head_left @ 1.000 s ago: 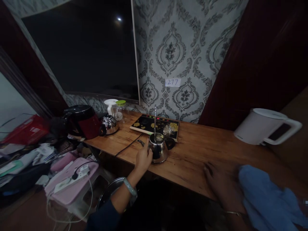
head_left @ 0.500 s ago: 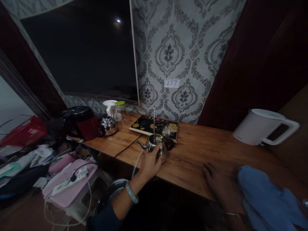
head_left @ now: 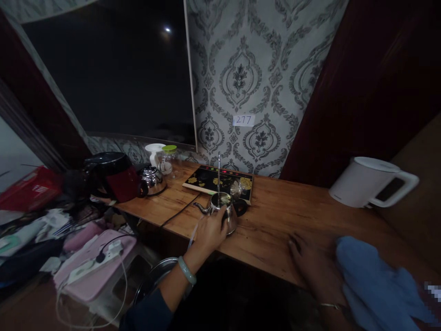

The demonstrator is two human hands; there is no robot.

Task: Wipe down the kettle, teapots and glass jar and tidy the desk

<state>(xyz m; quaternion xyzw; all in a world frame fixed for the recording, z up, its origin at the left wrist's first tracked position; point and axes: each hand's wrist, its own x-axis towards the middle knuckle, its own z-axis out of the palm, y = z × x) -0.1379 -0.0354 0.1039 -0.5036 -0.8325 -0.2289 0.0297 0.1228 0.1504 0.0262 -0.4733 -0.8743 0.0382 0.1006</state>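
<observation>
My left hand (head_left: 209,233) is closed around the near side of a small shiny metal teapot (head_left: 232,222). The pot stands upright on the wooden table (head_left: 285,207), spout to the left and black handle (head_left: 241,208) to the right. Its top is open, and a shiny round lid-like piece (head_left: 236,187) shows behind it. A thin upright metal tube (head_left: 219,172) rises at the pot's mouth; its lower end is hard to make out. Dim and slightly blurred, my right hand (head_left: 315,266) lies on the table edge with fingers stretched out, beside a blue cloth (head_left: 375,280).
Behind the teapot sits a black hot plate (head_left: 203,178) with gold flowers and a red light. A white electric kettle (head_left: 368,181) stands right. Leftward are a second metal teapot (head_left: 153,181), a green-lidded jar (head_left: 170,161), a red-black appliance (head_left: 119,177) and a power strip (head_left: 86,271).
The whole view has shifted slightly, so things appear a little further left. My left hand stays on the teapot, and my right hand remains on the table.
</observation>
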